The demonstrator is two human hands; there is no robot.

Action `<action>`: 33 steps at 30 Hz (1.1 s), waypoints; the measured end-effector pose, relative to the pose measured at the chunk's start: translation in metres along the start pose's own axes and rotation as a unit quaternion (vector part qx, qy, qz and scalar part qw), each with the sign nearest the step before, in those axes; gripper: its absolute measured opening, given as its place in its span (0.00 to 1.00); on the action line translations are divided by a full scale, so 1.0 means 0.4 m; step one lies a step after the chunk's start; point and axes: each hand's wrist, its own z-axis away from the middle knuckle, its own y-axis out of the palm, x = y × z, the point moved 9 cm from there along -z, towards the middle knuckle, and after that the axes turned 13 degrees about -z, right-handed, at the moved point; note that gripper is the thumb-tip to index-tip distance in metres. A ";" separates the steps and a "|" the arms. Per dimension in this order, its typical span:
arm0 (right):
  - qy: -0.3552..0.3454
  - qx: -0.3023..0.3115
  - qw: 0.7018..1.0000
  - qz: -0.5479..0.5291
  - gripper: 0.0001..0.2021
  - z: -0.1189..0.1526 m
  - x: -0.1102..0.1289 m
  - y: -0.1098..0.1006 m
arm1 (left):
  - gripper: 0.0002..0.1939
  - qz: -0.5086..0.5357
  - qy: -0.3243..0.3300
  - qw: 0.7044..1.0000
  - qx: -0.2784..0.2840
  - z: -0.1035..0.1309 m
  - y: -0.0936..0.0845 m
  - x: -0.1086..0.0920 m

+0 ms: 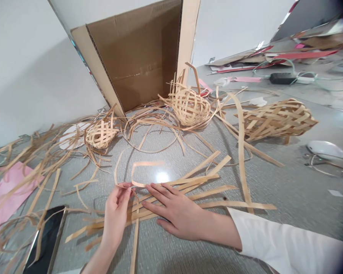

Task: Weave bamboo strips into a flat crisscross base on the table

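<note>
My left hand (117,209) pinches a thin bamboo strip between thumb and fingers, at the left end of a loose bundle. My right hand (175,213) lies palm down with its fingers stretched out, pressing on several flat bamboo strips (214,190) laid side by side on the table. One bent strip (133,173) rises in a hooked shape between the two hands. Another strip (135,243) crosses under the bundle toward me. How the strips interlace beneath the fingers is partly hidden.
Woven pieces lie farther back: a small one (102,133), a larger one (190,104) and a long one (280,118). A cardboard box (143,57) stands behind. Loose strips, a phone (47,239), pink paper (13,186), eyeglasses (330,167) and a white mouse (325,149) surround the work.
</note>
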 end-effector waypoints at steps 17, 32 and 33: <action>0.001 0.004 1.000 -0.002 0.25 0.000 0.003 -0.003 | 0.18 -0.132 0.046 0.990 0.026 -0.008 0.026 -0.006; -0.007 -0.014 1.000 0.002 0.25 0.003 0.003 -0.007 | 0.39 -0.250 0.346 0.869 -0.249 0.155 -0.076 -0.187; -0.007 -0.016 1.000 0.001 0.25 0.003 0.004 -0.007 | 0.37 -0.303 0.407 0.833 -0.219 0.173 -0.051 -0.208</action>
